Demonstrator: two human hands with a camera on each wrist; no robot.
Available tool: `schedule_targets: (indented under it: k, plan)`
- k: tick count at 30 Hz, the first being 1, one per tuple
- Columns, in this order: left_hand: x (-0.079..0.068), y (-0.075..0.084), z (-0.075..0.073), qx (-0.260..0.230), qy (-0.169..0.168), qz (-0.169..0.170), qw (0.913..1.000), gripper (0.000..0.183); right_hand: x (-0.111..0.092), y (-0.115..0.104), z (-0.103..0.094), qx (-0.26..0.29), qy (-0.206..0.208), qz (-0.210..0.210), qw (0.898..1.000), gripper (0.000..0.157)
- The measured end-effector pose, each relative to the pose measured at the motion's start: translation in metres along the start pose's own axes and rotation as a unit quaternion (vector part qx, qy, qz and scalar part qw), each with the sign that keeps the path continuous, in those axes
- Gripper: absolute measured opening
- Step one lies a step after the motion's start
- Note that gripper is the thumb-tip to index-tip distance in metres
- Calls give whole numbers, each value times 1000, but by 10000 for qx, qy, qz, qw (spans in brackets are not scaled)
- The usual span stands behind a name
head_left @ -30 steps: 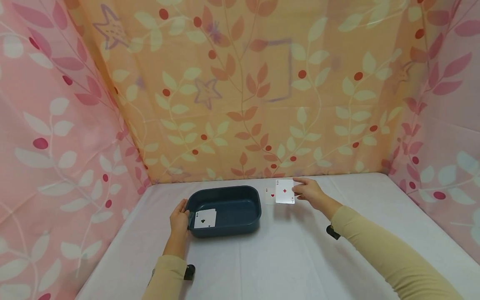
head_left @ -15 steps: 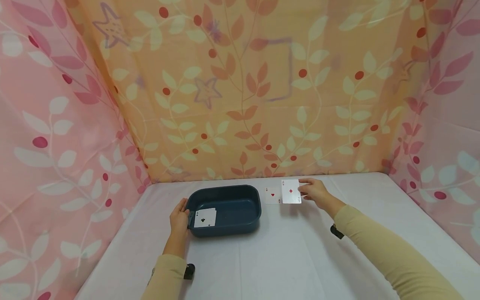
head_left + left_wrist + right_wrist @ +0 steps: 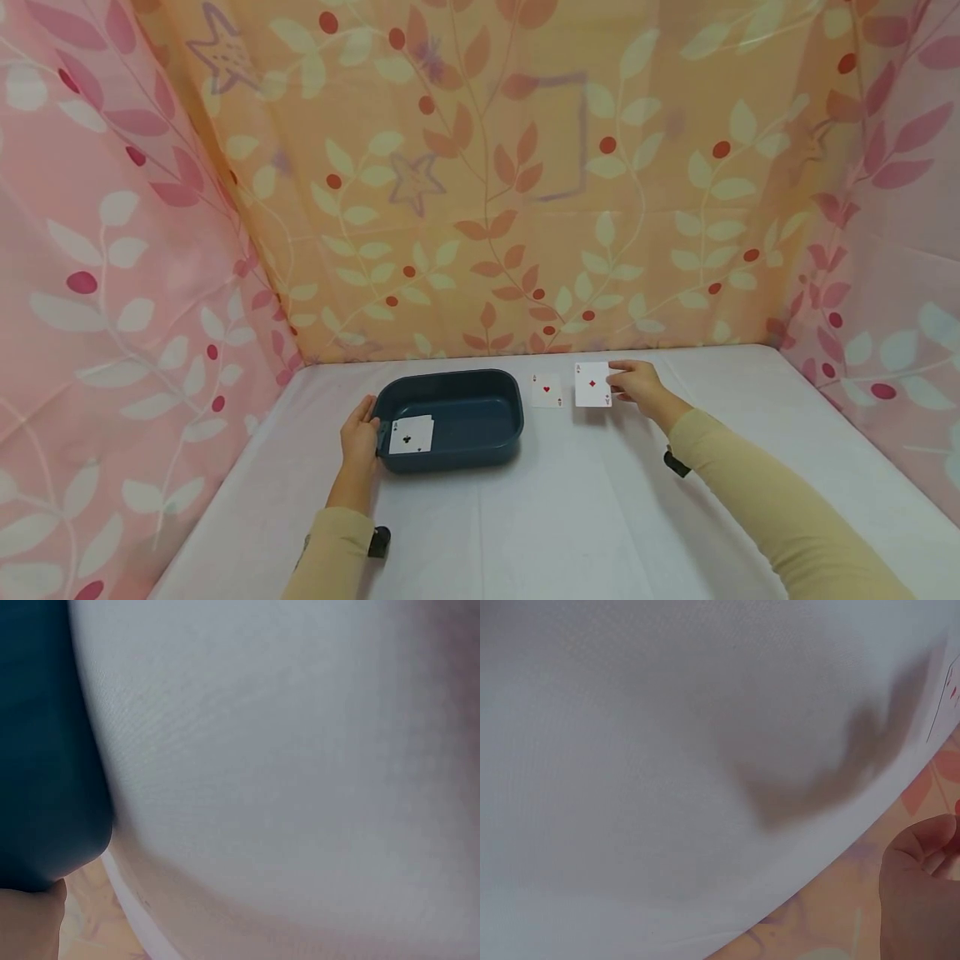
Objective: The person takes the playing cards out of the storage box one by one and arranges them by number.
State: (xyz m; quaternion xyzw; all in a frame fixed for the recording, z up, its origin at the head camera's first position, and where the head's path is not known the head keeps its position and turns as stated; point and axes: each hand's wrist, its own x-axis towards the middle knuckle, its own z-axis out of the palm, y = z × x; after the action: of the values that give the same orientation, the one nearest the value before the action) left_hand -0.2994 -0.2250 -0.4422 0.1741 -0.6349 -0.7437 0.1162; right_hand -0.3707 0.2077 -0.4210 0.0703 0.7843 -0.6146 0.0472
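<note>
Red diamond card (image 3: 592, 384) pinched in right hand (image 3: 639, 385), held over white table (image 3: 570, 508), beside red heart card (image 3: 547, 390). Blue tub (image 3: 465, 458) gripped at left end by left hand (image 3: 360, 433), with black club card (image 3: 411, 435) inside.

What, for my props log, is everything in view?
Cloth-covered table: 1, white, bottom centre
Rectangular tub: 1, dark blue, on table
Club playing card: at least 1, white, in tub's left end
Heart playing card: 1, white, right of tub
Diamond playing card: 1, white, right of heart card
Leafy fabric backdrop: 1, orange, behind table
Leafy fabric drapes: 2, pink, both sides
Fabric sleeves: 2, beige, lower left and right
Wrist devices: 2, black, beside sleeves
Left hand: 1, holding tub's left end
Right hand: 1, pinching diamond card
</note>
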Motion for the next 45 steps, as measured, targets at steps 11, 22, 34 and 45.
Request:
schedule_targets:
  k: [11, 22, 34, 45]
  plan:
    - [0, 2, 0, -7, -26, -26, 10000, 56, 12, 11, 2, 75, 87, 147, 9998, 48]
    - [2, -1, 2, -20, -31, 49, 10000, 56, 25, 21, 4, 277, 462, 572, 9969, 49]
    - [0, -1, 4, -32, 7, 49, 10000, 55, 39, 23, 7, 301, 623, 795, 9944, 45]
    - [2, -2, 0, -54, 75, -25, 10000, 56, 37, 25, 8, 443, 525, 866, 9939, 49]
